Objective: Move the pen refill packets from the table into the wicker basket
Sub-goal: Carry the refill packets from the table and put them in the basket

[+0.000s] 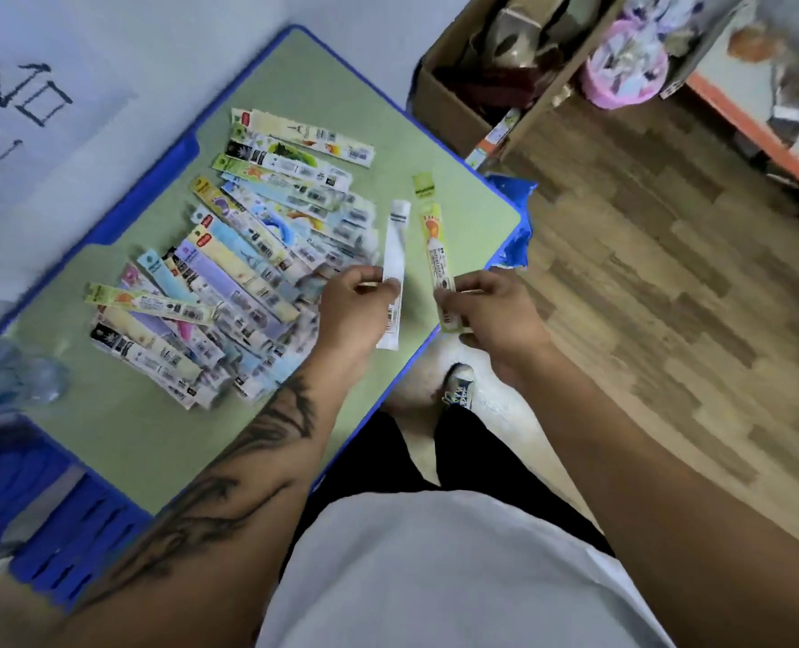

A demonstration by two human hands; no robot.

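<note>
Several long, colourful pen refill packets (247,254) lie fanned out on the green table (121,437) with its blue rim. My left hand (350,311) pinches a white packet (396,245) near its lower end, just right of the pile. My right hand (491,311) pinches a yellow-green packet (430,236) with an orange picture, close to the table's right edge. Both packets point away from me. No wicker basket is in view.
A clear plastic bottle (9,376) lies at the table's left side. A blue plastic crate (56,530) stands at the lower left. A cardboard box (463,86) with goods sits on the wooden floor beyond the table. My legs and shoe (458,385) are under the table edge.
</note>
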